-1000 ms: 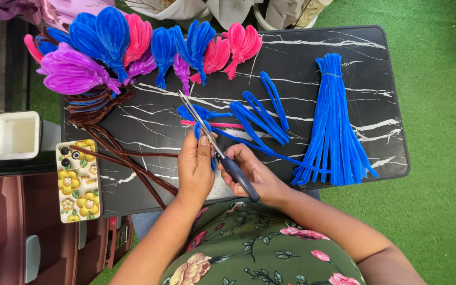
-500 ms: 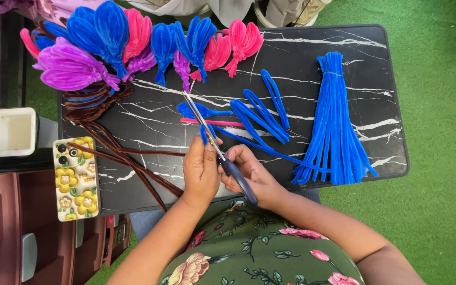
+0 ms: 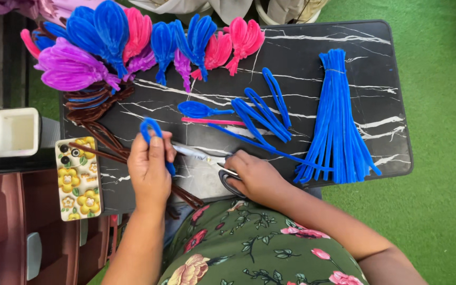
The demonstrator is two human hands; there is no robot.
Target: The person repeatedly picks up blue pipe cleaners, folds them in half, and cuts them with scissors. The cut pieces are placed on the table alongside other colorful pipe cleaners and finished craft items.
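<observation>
While pinched by left hand (image 3: 149, 169), blue loop (image 3: 151, 132), scissors (image 3: 207, 158) beside.

A blue pipe-cleaner loop (image 3: 151, 132) stands pinched in the left hand (image 3: 149, 171); grey-handled scissors (image 3: 207, 158) lie flat under the right hand (image 3: 257, 177).

Home craft corner: marble-look table (image 3: 312, 42), green carpet (image 3: 439, 105), pipe-cleaner flowers (image 3: 106, 37).

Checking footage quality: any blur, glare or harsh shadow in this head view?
Head view: even, soft light, no harsh shadows; mild sheen on the marble-patterned table; left hand with blue loop and right hand on scissors are sharp.
</observation>
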